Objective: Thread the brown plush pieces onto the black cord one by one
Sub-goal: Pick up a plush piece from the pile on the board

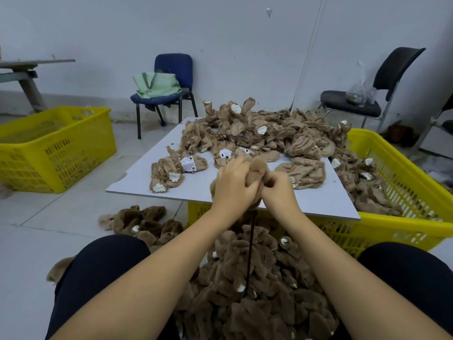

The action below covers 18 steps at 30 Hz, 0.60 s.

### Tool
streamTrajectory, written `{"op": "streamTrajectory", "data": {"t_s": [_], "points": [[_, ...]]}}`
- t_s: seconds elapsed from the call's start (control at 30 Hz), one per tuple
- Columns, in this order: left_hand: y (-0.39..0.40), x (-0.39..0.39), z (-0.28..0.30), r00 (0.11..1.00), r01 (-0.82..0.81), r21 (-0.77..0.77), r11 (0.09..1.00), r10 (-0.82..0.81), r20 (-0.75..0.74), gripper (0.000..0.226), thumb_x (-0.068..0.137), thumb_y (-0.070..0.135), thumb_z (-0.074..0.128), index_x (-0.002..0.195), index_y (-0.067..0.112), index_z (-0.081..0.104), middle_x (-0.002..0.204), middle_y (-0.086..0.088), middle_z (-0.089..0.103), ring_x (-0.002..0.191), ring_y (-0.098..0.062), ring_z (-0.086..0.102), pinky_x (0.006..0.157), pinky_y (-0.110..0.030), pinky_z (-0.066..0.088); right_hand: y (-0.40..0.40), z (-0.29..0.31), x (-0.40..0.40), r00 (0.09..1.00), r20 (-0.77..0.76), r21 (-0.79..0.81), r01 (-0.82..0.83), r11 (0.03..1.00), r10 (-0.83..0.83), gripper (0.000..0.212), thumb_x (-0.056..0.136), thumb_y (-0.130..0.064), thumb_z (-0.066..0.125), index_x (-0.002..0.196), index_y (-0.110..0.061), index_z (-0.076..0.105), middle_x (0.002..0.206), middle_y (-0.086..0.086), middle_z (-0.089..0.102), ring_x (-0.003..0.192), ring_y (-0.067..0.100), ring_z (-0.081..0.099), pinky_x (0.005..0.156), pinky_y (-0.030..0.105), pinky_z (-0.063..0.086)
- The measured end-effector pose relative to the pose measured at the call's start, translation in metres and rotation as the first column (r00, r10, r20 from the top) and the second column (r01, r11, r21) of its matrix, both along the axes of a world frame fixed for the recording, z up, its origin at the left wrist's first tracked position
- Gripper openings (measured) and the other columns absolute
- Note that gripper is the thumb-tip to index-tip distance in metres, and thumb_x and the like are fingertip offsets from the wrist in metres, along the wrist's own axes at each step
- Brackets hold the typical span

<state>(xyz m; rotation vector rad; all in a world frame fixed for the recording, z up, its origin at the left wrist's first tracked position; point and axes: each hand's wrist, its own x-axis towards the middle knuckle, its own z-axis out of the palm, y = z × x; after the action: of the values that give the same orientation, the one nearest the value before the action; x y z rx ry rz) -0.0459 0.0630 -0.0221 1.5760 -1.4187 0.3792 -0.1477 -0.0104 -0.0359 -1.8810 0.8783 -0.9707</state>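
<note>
Both hands meet over the near edge of a white board [196,185]. My left hand [234,185] grips a brown plush piece [257,168], and my right hand [279,190] pinches the same piece from the right. A black cord [250,251] hangs straight down from under my hands into a heap of threaded brown plush pieces [257,290] between my knees. Loose lighter plush pieces [257,133] lie piled on the board's far side, with a few [169,173] near its left edge.
A yellow crate [402,192] under and right of the board holds more plush pieces. Another yellow crate [49,148] stands on the floor at left. A blue chair [171,77] with a green bag and a black chair [367,99] stand by the wall. More plush [142,222] lies on the floor.
</note>
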Motion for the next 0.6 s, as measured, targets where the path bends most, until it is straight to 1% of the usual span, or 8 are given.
{"op": "streamTrajectory", "data": {"t_s": [0.07, 0.1, 0.17, 0.23, 0.3, 0.43, 0.53, 0.6], "points": [[-0.006, 0.006, -0.002, 0.999, 0.025, -0.07, 0.997, -0.021, 0.05, 0.011, 0.085, 0.01, 0.058, 0.078, 0.016, 0.053, 0.079, 0.016, 0.036, 0.077, -0.007, 0.035, 0.068, -0.031, 0.028, 0.002, 0.005, 0.003, 1.0, 0.017, -0.039, -0.013, 0.999, 0.014, 0.013, 0.073, 0.021, 0.051, 0.066, 0.011, 0.056, 0.063, 0.029, 0.06, 0.063, 0.044, 0.06, 0.05, 0.043, 0.045], [-0.008, 0.008, -0.006, 0.997, 0.068, -0.039, 0.997, -0.069, -0.033, 0.007, 0.087, 0.006, 0.058, 0.083, 0.012, 0.059, 0.081, 0.015, 0.042, 0.08, -0.01, 0.042, 0.069, -0.035, 0.034, 0.002, 0.005, 0.004, 0.999, -0.033, -0.061, -0.011, 0.998, 0.009, 0.018, 0.073, 0.02, 0.05, 0.063, 0.006, 0.055, 0.059, 0.022, 0.058, 0.058, 0.036, 0.057, 0.049, 0.04, 0.04], [-0.007, 0.009, -0.015, 0.914, 0.203, 0.084, 0.975, -0.158, -0.372, 0.011, 0.093, 0.002, 0.058, 0.1, 0.006, 0.067, 0.094, 0.003, 0.061, 0.093, -0.018, 0.058, 0.083, -0.046, 0.05, 0.003, -0.003, 0.003, 0.99, -0.139, -0.067, -0.022, 0.998, 0.012, 0.033, 0.078, 0.017, 0.051, 0.059, -0.01, 0.055, 0.056, 0.005, 0.053, 0.056, 0.017, 0.051, 0.049, 0.027, 0.035], [-0.002, 0.012, -0.015, 0.845, 0.27, 0.152, 0.951, -0.158, -0.512, 0.017, 0.095, -0.001, 0.058, 0.109, 0.001, 0.067, 0.108, -0.013, 0.066, 0.106, -0.028, 0.063, 0.096, -0.05, 0.05, 0.006, -0.011, 0.002, 0.982, -0.186, -0.047, -0.045, 0.998, 0.035, 0.032, 0.084, 0.014, 0.052, 0.067, -0.012, 0.06, 0.063, 0.003, 0.057, 0.064, 0.017, 0.056, 0.051, 0.02, 0.037], [0.0, 0.016, -0.005, 0.842, 0.301, 0.157, 0.941, -0.185, -0.507, 0.017, 0.09, -0.005, 0.059, 0.103, -0.002, 0.068, 0.104, -0.017, 0.067, 0.102, -0.03, 0.064, 0.093, -0.051, 0.052, 0.007, -0.01, 0.003, 0.979, -0.199, -0.053, -0.051, 0.997, 0.04, 0.023, 0.085, 0.013, 0.054, 0.072, -0.005, 0.063, 0.065, 0.008, 0.059, 0.066, 0.021, 0.057, 0.051, 0.02, 0.038], [-0.001, 0.009, 0.016, 0.871, 0.299, -0.035, 0.954, -0.288, -0.398, 0.024, 0.079, -0.011, 0.056, 0.084, 0.008, 0.071, 0.087, -0.006, 0.063, 0.085, -0.023, 0.061, 0.074, -0.037, 0.052, 0.001, 0.011, 0.005, 1.0, -0.006, -0.107, 0.02, 0.994, -0.021, 0.021, 0.075, 0.016, 0.053, 0.059, 0.002, 0.052, 0.057, 0.022, 0.052, 0.055, 0.017, 0.043, 0.049, 0.028, 0.029], [-0.002, 0.006, 0.005, 0.76, 0.321, -0.092, 0.943, -0.314, -0.569, 0.026, 0.086, -0.015, 0.053, 0.089, 0.005, 0.07, 0.086, -0.006, 0.07, 0.081, -0.012, 0.067, 0.071, -0.024, 0.052, -0.004, 0.014, 0.002, 0.995, -0.101, -0.095, -0.024, 0.995, 0.015, 0.025, 0.076, 0.017, 0.05, 0.061, -0.001, 0.059, 0.058, 0.013, 0.056, 0.057, 0.017, 0.048, 0.051, 0.027, 0.033], [-0.002, 0.009, -0.008, 0.688, 0.309, -0.027, 0.951, -0.243, -0.684, 0.02, 0.095, -0.007, 0.054, 0.099, 0.005, 0.07, 0.091, -0.011, 0.073, 0.083, -0.011, 0.068, 0.072, -0.026, 0.053, -0.003, 0.004, 0.001, 0.981, -0.193, -0.082, -0.054, 0.995, 0.037, 0.03, 0.08, 0.016, 0.051, 0.066, -0.007, 0.063, 0.063, 0.009, 0.062, 0.062, 0.02, 0.056, 0.053, 0.027, 0.039]]}}
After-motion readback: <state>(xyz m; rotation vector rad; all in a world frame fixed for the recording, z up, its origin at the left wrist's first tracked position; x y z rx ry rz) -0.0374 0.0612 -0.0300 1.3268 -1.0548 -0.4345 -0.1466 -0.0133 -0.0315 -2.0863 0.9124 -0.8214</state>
